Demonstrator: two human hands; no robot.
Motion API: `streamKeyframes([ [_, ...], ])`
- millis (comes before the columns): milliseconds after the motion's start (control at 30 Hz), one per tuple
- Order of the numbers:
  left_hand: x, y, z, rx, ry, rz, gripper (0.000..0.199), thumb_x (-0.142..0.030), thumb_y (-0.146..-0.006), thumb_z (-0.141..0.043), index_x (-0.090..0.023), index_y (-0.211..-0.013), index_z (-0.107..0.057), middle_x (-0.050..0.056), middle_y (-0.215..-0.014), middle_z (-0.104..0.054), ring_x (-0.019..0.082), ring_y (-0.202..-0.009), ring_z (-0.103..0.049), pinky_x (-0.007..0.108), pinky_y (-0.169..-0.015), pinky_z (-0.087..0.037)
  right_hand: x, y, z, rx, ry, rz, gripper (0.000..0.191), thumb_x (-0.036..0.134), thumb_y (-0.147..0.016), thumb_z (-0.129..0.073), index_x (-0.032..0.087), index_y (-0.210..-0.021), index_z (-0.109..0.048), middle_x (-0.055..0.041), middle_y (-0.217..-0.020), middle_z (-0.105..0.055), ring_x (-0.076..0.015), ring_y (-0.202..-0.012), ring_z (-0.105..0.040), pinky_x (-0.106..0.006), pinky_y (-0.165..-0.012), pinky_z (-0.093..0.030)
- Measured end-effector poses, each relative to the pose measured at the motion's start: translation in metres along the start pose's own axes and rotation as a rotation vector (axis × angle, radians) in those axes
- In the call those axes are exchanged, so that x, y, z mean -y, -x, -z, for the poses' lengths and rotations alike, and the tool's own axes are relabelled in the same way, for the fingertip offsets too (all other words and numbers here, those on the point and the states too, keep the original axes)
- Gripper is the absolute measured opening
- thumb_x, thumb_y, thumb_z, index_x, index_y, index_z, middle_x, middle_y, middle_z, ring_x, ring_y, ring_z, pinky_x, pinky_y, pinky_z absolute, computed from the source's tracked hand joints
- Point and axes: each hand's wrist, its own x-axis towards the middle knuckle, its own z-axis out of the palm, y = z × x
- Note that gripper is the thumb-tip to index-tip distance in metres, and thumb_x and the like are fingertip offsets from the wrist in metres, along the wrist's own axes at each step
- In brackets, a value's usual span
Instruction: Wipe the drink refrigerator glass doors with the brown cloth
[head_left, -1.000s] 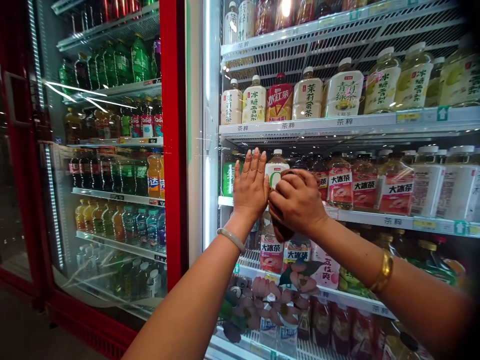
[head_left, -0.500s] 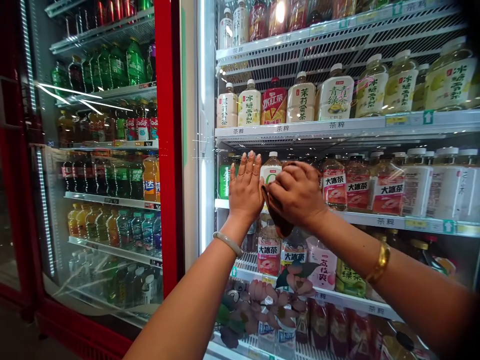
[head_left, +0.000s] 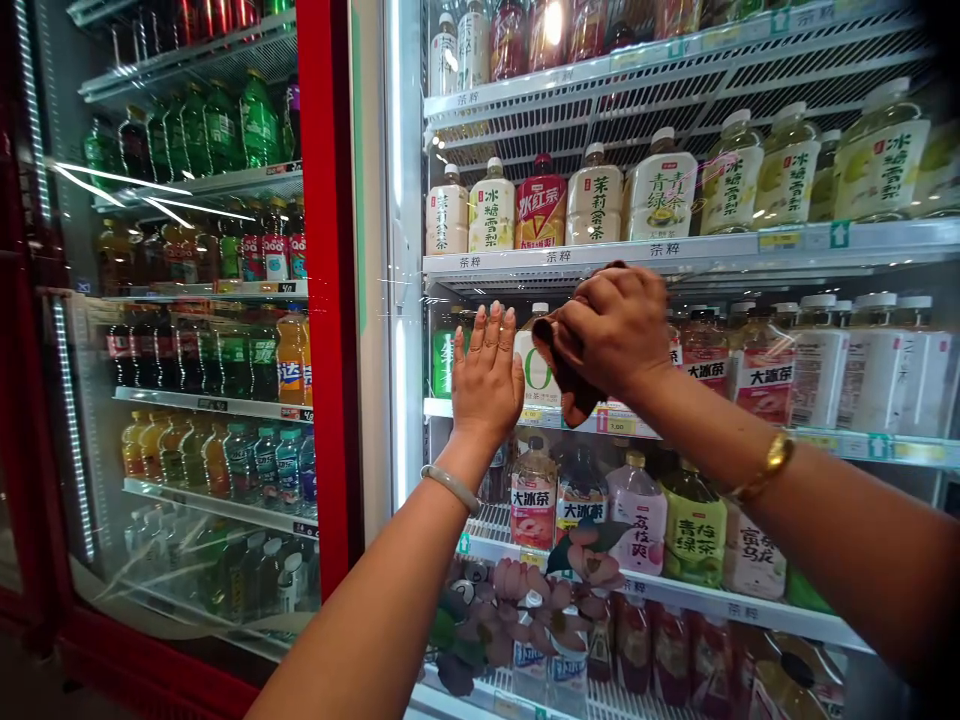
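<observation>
My left hand point(head_left: 486, 378) lies flat against the glass door of the drinks fridge, fingers stretched upward and palm turned away. To its right, my right hand point(head_left: 621, 322) grips a bunched dark brown cloth point(head_left: 574, 385), pressed at the glass as far as I can see. A loose corner of the cloth hangs below the fist. Behind the glass, between the two hands, stands a white-labelled bottle point(head_left: 537, 365) with a green figure on it. The right hand and forearm cover part of a row of peach iced tea bottles point(head_left: 763, 375).
Shelves of bottled drinks fill the fridge behind the glass. On the left is a second fridge with a red frame point(head_left: 330, 300), also stocked with bottles. A pink flower decoration point(head_left: 536, 610) shows low on the door. Bright light streaks reflect in the glass.
My right hand has moved up and to the right with the brown cloth, away from the left hand. The left hand stays flat in place. The view has shifted slightly.
</observation>
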Motion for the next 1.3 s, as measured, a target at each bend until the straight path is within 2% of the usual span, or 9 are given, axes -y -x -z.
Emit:
streamKeyframes([
  [167,0.002,0.0,0.0,-0.002,-0.003,-0.01,0.064,-0.021,-0.106,-0.038,-0.023,-0.169,-0.025,0.008,-0.175,-0.03,0.023,-0.165,-0.018,0.055,-0.137,-0.012,0.039,0.021,0.007,-0.007,-0.064,0.18,0.015,0.036,-0.096,-0.063,0.026,-0.089,-0.071,-0.0037,-0.097,-0.07,-0.0242,-0.112,-0.051,-0.048,-0.115,-0.033],
  [367,0.0,0.001,0.0,-0.001,-0.016,-0.014,0.061,-0.026,-0.108,-0.037,-0.019,-0.168,-0.028,0.01,-0.175,-0.03,0.023,-0.165,-0.017,0.054,-0.137,-0.01,0.01,0.043,0.027,0.067,-0.145,0.472,0.016,0.039,-0.095,-0.065,0.025,-0.088,-0.071,-0.0017,-0.094,-0.071,-0.0221,-0.109,-0.054,-0.045,-0.112,-0.038],
  [500,-0.001,0.0,0.002,0.0,-0.008,-0.007,0.06,-0.026,-0.108,-0.036,-0.019,-0.167,-0.03,0.01,-0.174,-0.03,0.023,-0.165,-0.018,0.054,-0.137,-0.011,-0.003,0.007,0.008,0.01,0.0,0.235,0.022,0.039,-0.098,-0.06,0.026,-0.085,-0.07,-0.0044,-0.096,-0.069,-0.0237,-0.106,-0.052,-0.046,-0.109,-0.038],
  [633,0.0,0.0,0.002,0.005,-0.006,-0.007,0.06,-0.025,-0.108,-0.035,-0.019,-0.167,-0.029,0.009,-0.174,-0.03,0.024,-0.165,-0.019,0.054,-0.137,-0.011,0.022,-0.015,-0.01,-0.025,0.005,0.021,0.023,0.04,-0.099,-0.056,0.027,-0.09,-0.072,-0.0058,-0.102,-0.069,-0.0261,-0.11,-0.051,-0.048,-0.112,-0.035],
  [767,0.001,0.0,0.001,0.008,-0.014,-0.006,0.058,-0.022,-0.108,-0.032,-0.017,-0.166,-0.032,0.01,-0.174,-0.031,0.024,-0.165,-0.019,0.054,-0.137,-0.012,0.044,0.009,0.002,-0.001,-0.103,0.221,0.019,0.038,-0.097,-0.06,0.024,-0.094,-0.073,-0.0048,-0.097,-0.069,-0.0241,-0.11,-0.051,-0.046,-0.116,-0.034],
  [933,0.001,0.001,0.0,-0.003,-0.028,-0.015,0.058,-0.026,-0.109,-0.035,-0.016,-0.166,-0.032,0.011,-0.174,-0.031,0.024,-0.165,-0.019,0.053,-0.137,-0.011,0.014,0.03,0.018,0.016,-0.155,0.488,0.018,0.039,-0.096,-0.063,0.025,-0.087,-0.07,-0.0018,-0.092,-0.069,-0.0222,-0.107,-0.053,-0.043,-0.111,-0.037],
  [1067,0.001,0.001,-0.001,-0.025,-0.03,-0.028,0.058,-0.026,-0.109,-0.036,-0.016,-0.166,-0.033,0.01,-0.174,-0.031,0.024,-0.165,-0.02,0.052,-0.138,-0.01,-0.005,0.002,0.001,-0.052,0.025,0.258,0.025,0.043,-0.099,-0.057,0.025,-0.086,-0.069,-0.0036,-0.097,-0.069,-0.0226,-0.106,-0.052,-0.043,-0.107,-0.035],
  [1167,0.001,0.001,-0.001,-0.028,-0.025,-0.028,0.058,-0.026,-0.109,-0.036,-0.016,-0.165,-0.033,0.01,-0.174,-0.032,0.023,-0.165,-0.021,0.051,-0.138,-0.01,0.01,-0.016,-0.013,-0.101,0.059,0.066,0.028,0.045,-0.099,-0.055,0.025,-0.085,-0.069,-0.005,-0.1,-0.069,-0.0246,-0.107,-0.051,-0.045,-0.108,-0.034],
  [1300,0.002,0.001,-0.001,-0.026,-0.007,-0.02,0.058,-0.022,-0.108,-0.034,-0.018,-0.166,-0.033,0.009,-0.173,-0.034,0.023,-0.165,-0.021,0.051,-0.138,-0.011,0.038,-0.005,-0.008,-0.069,-0.046,0.166,0.023,0.043,-0.099,-0.057,0.025,-0.091,-0.071,-0.0032,-0.097,-0.069,-0.0241,-0.109,-0.052,-0.046,-0.114,-0.034],
])
